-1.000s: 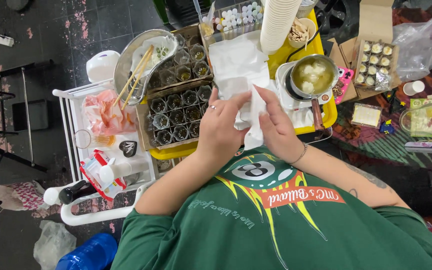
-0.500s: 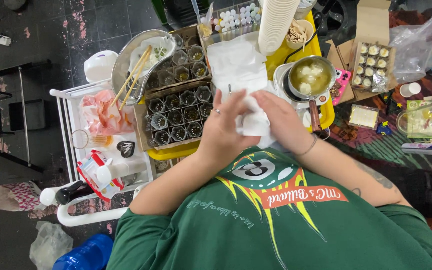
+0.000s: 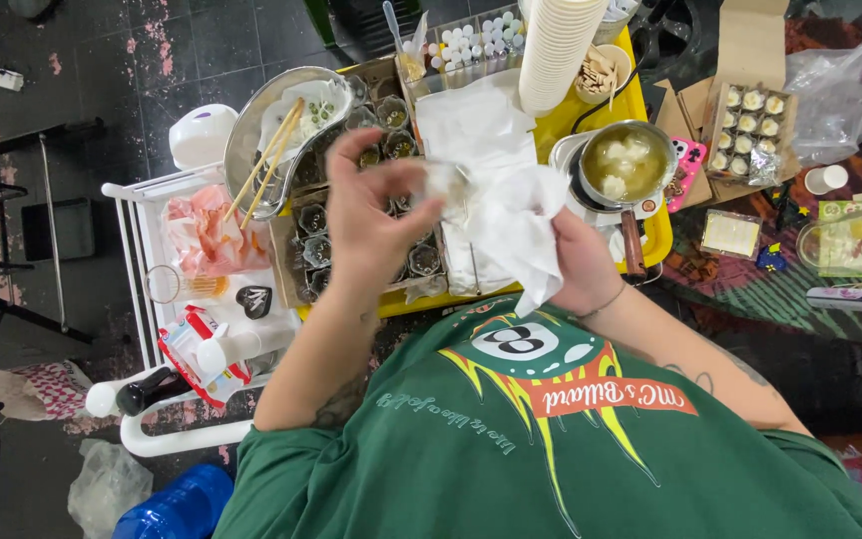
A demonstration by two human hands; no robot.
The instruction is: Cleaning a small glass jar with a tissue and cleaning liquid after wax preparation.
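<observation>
Seen from above, a person in a green printed shirt is working over a crowded yellow tray (image 3: 655,230). The left hand (image 3: 366,215) is lifting a small clear cup (image 3: 448,182), its fingers pinching narrowly around the cup. The right hand (image 3: 581,265) is closing on a crumpled white paper towel (image 3: 516,230), which is spilling up towards the cup and touching it. Both hands are hovering just above the tray's near edge.

Under the left hand, rows of small glass cups (image 3: 316,235) are sitting in a shallow brown box. Flat white paper sheets (image 3: 471,120) are lying on the tray beyond the towel. Just beside the right hand, a small metal pot (image 3: 626,165) of pale dumplings in broth is standing with its handle pointing towards the person. A tall stack of white paper cups (image 3: 556,50) is rising behind it.

To the far left, a metal bowl (image 3: 251,130) with wooden chopsticks (image 3: 266,165) is resting near a white rack (image 3: 137,260) holding a pink plastic bag (image 3: 207,235). To the right, well apart, an open cardboard box (image 3: 745,110) is holding small filled cups.
</observation>
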